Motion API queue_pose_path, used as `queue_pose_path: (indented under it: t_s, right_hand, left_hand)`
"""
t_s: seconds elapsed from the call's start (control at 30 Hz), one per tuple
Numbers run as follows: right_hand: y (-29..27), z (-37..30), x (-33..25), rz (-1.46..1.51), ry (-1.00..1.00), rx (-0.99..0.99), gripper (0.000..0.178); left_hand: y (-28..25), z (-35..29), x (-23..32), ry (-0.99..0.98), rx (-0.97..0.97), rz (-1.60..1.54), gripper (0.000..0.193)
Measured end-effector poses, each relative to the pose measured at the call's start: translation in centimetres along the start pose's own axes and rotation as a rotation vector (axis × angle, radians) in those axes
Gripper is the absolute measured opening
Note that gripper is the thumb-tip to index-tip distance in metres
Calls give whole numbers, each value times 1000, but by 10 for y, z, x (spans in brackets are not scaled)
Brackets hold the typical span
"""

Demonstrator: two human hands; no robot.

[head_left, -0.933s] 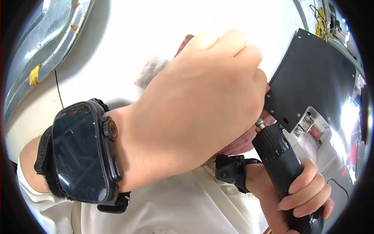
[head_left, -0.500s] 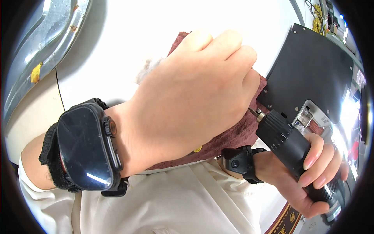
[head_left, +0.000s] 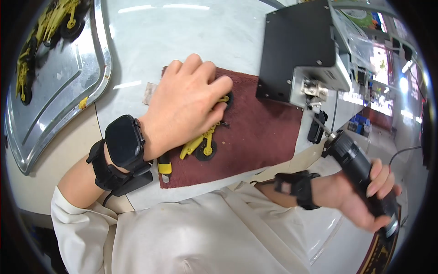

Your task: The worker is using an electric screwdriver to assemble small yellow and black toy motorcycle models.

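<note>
On the brown-red cloth, my left hand is closed around a yellow toy motorcycle with black wheels. The palm and fingers cover most of its body; one wheel shows below the hand, another beside the fingertips. At the right, my right hand wraps around a black electric screwdriver. Its long thin bit points up and left, close to the metal outlet on a black box. Whether the bit's tip carries a screw is too small to tell.
A metal tray with several yellow toy motorcycles stands at the left. A yellow and black utility knife lies on the cloth's near left corner. Beside the box sits a small black object.
My view has shifted, bringing the tray's contents and the toy into sight. My right hand has carried the screwdriver away from beside my left hand to the box's outlet.
</note>
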State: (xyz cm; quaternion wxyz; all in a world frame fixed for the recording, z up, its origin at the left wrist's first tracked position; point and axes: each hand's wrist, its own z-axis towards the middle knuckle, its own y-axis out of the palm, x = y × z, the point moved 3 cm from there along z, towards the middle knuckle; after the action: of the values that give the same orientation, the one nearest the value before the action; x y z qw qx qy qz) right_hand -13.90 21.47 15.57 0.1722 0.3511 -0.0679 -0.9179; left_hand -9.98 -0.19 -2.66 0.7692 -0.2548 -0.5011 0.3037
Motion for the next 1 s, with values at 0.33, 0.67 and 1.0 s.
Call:
queue_pose_path:
  t_s: [0.33, 0.67, 1.0]
  right_hand:
    - [-30, 27, 62, -337, 219, 117, 36]
    - [4, -50, 14, 159, 319, -103, 47]
    - [13, -75, 25, 205, 386, -100, 52]
  left_hand:
    - [-15, 4, 16, 48, -45, 14, 45]
    - [-58, -62, 5, -10, -473, 20, 103]
    - [-63, -68, 2, 24, -376, 97, 94]
